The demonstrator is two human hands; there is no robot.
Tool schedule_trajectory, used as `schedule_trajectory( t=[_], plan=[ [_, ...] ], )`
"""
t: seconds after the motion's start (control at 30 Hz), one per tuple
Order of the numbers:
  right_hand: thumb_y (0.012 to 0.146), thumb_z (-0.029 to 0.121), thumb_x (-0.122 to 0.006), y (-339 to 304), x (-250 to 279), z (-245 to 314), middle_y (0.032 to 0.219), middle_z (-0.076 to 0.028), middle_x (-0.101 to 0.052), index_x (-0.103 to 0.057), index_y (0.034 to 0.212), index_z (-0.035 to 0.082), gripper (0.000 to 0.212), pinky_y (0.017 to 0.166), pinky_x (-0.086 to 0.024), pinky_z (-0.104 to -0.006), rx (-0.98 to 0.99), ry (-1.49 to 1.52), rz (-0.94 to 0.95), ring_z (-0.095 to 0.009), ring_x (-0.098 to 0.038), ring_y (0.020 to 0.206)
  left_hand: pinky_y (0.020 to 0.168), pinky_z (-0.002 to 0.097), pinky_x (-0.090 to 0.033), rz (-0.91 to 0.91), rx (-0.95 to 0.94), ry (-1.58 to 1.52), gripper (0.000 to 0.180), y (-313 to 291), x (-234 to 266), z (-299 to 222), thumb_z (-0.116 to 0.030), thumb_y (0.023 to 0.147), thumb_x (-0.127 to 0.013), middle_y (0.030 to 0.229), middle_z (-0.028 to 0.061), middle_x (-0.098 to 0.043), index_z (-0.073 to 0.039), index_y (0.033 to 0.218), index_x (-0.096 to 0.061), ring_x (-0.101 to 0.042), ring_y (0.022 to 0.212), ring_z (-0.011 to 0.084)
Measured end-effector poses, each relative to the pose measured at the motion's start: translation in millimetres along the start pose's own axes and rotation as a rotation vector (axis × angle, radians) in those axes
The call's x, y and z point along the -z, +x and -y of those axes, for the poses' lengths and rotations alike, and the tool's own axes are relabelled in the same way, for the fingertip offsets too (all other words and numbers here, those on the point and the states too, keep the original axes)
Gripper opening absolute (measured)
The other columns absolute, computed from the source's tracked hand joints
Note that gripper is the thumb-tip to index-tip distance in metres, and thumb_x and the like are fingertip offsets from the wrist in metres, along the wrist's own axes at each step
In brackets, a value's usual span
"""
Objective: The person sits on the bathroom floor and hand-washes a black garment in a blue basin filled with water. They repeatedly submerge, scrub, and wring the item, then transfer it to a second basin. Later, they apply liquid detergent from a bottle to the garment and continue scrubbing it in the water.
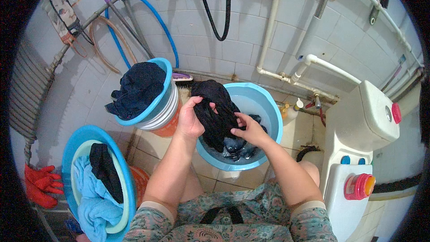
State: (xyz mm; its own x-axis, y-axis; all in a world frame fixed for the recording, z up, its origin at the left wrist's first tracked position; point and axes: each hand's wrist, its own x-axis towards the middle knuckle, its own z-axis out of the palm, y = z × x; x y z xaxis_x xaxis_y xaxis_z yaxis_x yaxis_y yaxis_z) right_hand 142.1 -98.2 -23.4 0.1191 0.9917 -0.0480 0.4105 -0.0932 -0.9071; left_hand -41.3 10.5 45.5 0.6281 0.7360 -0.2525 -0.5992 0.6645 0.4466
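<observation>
A bunched black garment (212,103) hangs between my two hands over a light blue basin (274,107). My left hand (190,118) grips its left side, and fingertips show through a fold in the fabric. On the other side, my right hand (251,130) holds the cloth's edge between thumb and fingers. Below, dark wet clothes (239,148) lie in cloudy water in the basin. The garment's exact kind cannot be made out.
Left of the basin, dark denim (142,87) fills a blue-rimmed bucket (170,69). Nearer stands a blue tub (69,161) with a light blue towel (96,197) and black cloth. A toilet (342,206) bearing a pink jar (356,187) is at right; bottles (293,111) stand behind the basin.
</observation>
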Motion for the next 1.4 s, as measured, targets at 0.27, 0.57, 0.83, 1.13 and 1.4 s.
schedule_trajectory(
  t=[0.27, 0.57, 0.83, 1.13, 1.4],
  plan=[
    [0.088, 0.026, -0.056, 13, 28, 3, 0.096, -0.003, -0.061, -0.059, 0.106, 0.006, 0.028, 0.082, -0.041, -0.03, -0.362, 0.488, -0.12, -0.013, -0.053, 0.091, 0.071, 0.037, -0.05, -0.07, -0.058, -0.136, 0.02, 2, 2, -24, -0.012, 0.079, -0.052, 0.082, 0.0078, -0.061, -0.003, 0.097, -0.054, -0.061, 0.069, 0.0195],
    [0.087, 0.017, -0.056, 5, 58, 30, 0.098, -0.005, -0.061, -0.055, 0.105, 0.007, 0.021, 0.078, -0.048, -0.0342, -0.302, 1.023, -0.188, -0.017, -0.057, 0.091, 0.073, 0.0388, -0.051, -0.326, -0.025, -0.137, 0.017, 4, 3, -24, -0.007, 0.078, -0.054, 0.081, 0.0086, -0.058, -0.001, 0.094, -0.052, -0.06, 0.069, 0.0187],
    [0.087, 0.01, -0.054, 6, 59, 23, 0.09, -0.002, -0.061, -0.055, 0.106, 0.011, 0.019, 0.068, -0.05, -0.0323, -0.283, 1.006, -0.347, -0.015, -0.059, 0.081, 0.072, 0.0381, -0.051, -0.365, -0.067, -0.152, 0.018, 14, 17, -27, -0.005, 0.076, -0.056, 0.079, 0.0083, -0.058, 0.0, 0.093, -0.052, -0.059, 0.069, 0.0183],
    [0.089, 0.017, -0.05, 10, 56, 16, 0.088, 0.003, -0.059, -0.058, 0.099, 0.013, 0.012, 0.072, -0.044, -0.0275, -0.301, 0.871, -0.469, -0.012, -0.056, 0.081, 0.067, 0.035, -0.052, -0.342, -0.04, -0.096, 0.012, 10, 5, -24, -0.004, 0.076, -0.057, 0.07, 0.0062, -0.057, -0.004, 0.086, -0.05, -0.059, 0.06, 0.0167],
    [0.081, 0.013, -0.063, 13, 50, 21, 0.088, 0.0, -0.062, -0.065, 0.099, 0.006, 0.019, 0.068, -0.037, -0.0222, -0.157, 0.885, -0.649, -0.008, -0.05, 0.076, 0.07, 0.036, -0.051, -0.388, -0.033, -0.067, 0.014, 12, 3, -23, -0.004, 0.075, -0.057, 0.071, 0.0054, -0.056, -0.005, 0.087, -0.05, -0.057, 0.058, 0.0159]
  ],
)
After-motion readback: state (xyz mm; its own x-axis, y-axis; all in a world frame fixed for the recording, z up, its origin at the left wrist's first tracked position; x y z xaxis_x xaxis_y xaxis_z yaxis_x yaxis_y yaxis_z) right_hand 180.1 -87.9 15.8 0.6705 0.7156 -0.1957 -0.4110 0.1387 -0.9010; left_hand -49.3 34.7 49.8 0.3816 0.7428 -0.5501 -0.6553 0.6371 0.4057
